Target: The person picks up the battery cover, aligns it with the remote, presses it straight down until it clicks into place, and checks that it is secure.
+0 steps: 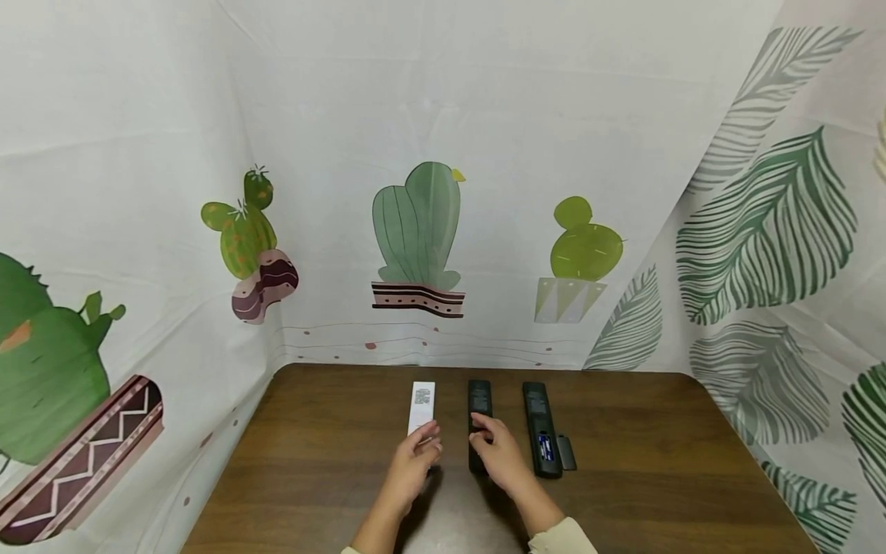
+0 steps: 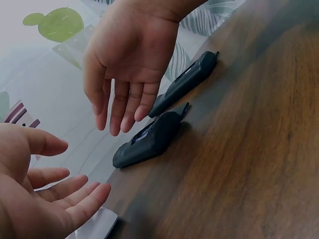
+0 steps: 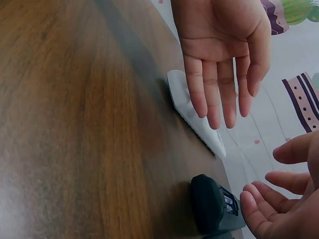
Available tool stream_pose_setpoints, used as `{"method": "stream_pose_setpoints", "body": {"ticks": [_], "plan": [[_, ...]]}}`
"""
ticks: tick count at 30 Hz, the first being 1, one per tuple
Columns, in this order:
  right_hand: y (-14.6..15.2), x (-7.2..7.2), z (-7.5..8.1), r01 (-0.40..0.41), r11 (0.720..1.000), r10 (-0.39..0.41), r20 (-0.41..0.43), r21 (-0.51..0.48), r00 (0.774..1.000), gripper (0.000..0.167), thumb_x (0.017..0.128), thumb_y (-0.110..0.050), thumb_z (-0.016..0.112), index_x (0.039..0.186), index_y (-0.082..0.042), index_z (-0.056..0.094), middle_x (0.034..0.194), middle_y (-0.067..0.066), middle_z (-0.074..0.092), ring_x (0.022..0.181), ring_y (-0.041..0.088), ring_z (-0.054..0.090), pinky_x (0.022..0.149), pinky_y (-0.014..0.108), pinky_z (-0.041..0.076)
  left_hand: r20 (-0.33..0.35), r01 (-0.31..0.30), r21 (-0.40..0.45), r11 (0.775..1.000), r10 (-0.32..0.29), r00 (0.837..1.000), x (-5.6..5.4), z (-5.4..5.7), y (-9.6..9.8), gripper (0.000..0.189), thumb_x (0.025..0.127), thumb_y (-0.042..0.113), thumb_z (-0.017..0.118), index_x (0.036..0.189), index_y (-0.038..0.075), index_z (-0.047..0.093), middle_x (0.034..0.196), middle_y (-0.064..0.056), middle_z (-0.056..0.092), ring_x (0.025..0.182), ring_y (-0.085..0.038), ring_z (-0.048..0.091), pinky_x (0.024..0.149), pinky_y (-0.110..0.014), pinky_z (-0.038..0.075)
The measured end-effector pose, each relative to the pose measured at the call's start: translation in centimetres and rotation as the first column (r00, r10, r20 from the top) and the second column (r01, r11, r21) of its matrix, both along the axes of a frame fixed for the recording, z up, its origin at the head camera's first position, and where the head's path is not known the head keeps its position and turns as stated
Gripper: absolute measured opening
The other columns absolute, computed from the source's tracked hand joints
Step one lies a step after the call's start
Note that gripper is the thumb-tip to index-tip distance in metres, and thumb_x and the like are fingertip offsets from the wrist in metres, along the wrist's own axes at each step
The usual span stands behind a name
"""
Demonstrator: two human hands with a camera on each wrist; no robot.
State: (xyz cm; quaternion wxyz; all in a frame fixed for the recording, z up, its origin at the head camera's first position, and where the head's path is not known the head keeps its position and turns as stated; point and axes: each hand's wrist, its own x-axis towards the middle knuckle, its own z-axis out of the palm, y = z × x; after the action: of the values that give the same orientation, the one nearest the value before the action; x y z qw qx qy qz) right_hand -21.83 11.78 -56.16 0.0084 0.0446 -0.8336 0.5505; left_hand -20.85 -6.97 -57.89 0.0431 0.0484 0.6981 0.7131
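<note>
Three remote controls lie in a row on the brown table: a white remote point(image 1: 421, 406), a black remote point(image 1: 480, 396) in the middle and another black remote point(image 1: 537, 408) at the right. My left hand point(image 1: 414, 460) hovers over the near end of the white one, fingers relaxed, holding nothing. Over the middle remote is my right hand point(image 1: 500, 454), its fingers loosely bent and its grasp empty; it hides part of that remote. The right remote's battery compartment point(image 1: 547, 448) is uncovered, with batteries inside. Its black cover point(image 1: 566, 452) lies beside it.
The wooden table point(image 1: 311, 462) ends at the back against a white cloth point(image 1: 498, 115) printed with cacti and leaves. More of this cloth hangs at both sides.
</note>
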Motion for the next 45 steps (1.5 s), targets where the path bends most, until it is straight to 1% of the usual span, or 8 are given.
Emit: {"method": "stream_pose_setpoints", "body": {"ticks": [4,8,15,18,25,35,39,45], "plan": [[0.5,0.1,-0.1,0.015,1.000,-0.015,0.009,0.022,1.000,0.044,0.098,-0.012,0.061,0.140,0.001,0.056,0.132,0.020,0.060,0.111,0.028,0.062,0.077,0.023,0.052,0.013,0.023,-0.036,0.999,-0.022,1.000,0.1,0.1,0.2,0.056,0.096,0.006,0.058,0.147,-0.011,0.042,0.147,-0.032,0.048,0.134,-0.048,0.050,0.099,-0.039,0.056],[1.1,0.0,-0.2,0.036,0.998,-0.036,0.007,0.043,0.999,0.044,0.097,-0.010,0.061,0.139,0.003,0.056,0.131,0.020,0.060,0.111,0.027,0.062,0.083,0.025,0.052,0.022,0.038,-0.031,0.999,-0.037,0.999,0.2,-0.1,0.5,0.057,0.096,0.006,0.059,0.147,-0.012,0.040,0.147,-0.034,0.047,0.132,-0.048,0.052,0.099,-0.042,0.056],[2.1,-0.2,-0.6,0.094,0.993,-0.095,0.010,0.067,0.995,0.045,0.097,-0.011,0.061,0.140,0.002,0.056,0.132,0.020,0.059,0.118,0.034,0.060,0.097,0.049,0.052,0.027,0.051,-0.029,0.998,-0.050,0.998,0.2,-0.3,0.9,0.059,0.094,0.004,0.059,0.146,-0.013,0.039,0.146,-0.037,0.046,0.130,-0.049,0.053,0.099,-0.042,0.055],[2.4,-0.2,-0.5,0.110,0.991,-0.112,0.015,0.079,0.994,0.045,0.097,-0.011,0.060,0.140,0.002,0.056,0.132,0.021,0.058,0.120,0.037,0.059,0.099,0.053,0.051,0.030,0.057,-0.029,0.998,-0.056,0.998,0.2,-0.2,1.0,0.059,0.094,0.005,0.058,0.147,-0.013,0.038,0.146,-0.037,0.046,0.130,-0.049,0.053,0.100,-0.042,0.055],[3.3,0.1,-0.5,0.110,0.988,-0.116,0.058,0.110,0.992,0.046,0.099,-0.010,0.058,0.143,0.003,0.052,0.141,0.027,0.050,0.126,0.042,0.055,0.102,0.056,0.049,0.034,0.060,-0.041,0.997,-0.058,0.998,0.3,-0.4,1.4,0.058,0.095,0.005,0.057,0.147,-0.014,0.038,0.146,-0.037,0.045,0.131,-0.048,0.053,0.102,-0.043,0.054],[3.9,0.5,-0.3,0.074,0.971,-0.100,0.107,0.226,0.989,0.054,0.096,-0.013,0.062,0.145,0.005,0.048,0.143,0.033,0.046,0.125,0.047,0.054,0.099,0.058,0.050,0.051,0.067,-0.037,0.997,-0.065,0.997,0.3,-0.8,1.8,0.058,0.095,0.005,0.058,0.147,-0.014,0.039,0.144,-0.036,0.048,0.129,-0.046,0.055,0.102,-0.045,0.054],[3.9,0.7,-0.1,0.062,0.974,-0.095,0.144,0.216,0.985,0.056,0.097,-0.016,0.061,0.147,0.004,0.045,0.145,0.033,0.044,0.126,0.047,0.054,0.097,0.058,0.051,0.046,0.072,-0.049,0.996,-0.070,0.996,0.4,-0.9,2.0,0.057,0.095,0.005,0.058,0.145,-0.015,0.040,0.143,-0.037,0.050,0.128,-0.047,0.056,0.101,-0.045,0.054],[3.7,0.8,-0.3,0.079,0.980,-0.107,0.151,0.181,0.983,0.055,0.097,-0.016,0.061,0.147,0.004,0.046,0.144,0.034,0.045,0.125,0.048,0.054,0.094,0.056,0.054,0.050,0.085,-0.060,0.995,-0.082,0.995,0.6,-1.0,2.3,0.057,0.095,0.006,0.058,0.145,-0.016,0.040,0.142,-0.037,0.050,0.128,-0.048,0.055,0.103,-0.046,0.053]]}}
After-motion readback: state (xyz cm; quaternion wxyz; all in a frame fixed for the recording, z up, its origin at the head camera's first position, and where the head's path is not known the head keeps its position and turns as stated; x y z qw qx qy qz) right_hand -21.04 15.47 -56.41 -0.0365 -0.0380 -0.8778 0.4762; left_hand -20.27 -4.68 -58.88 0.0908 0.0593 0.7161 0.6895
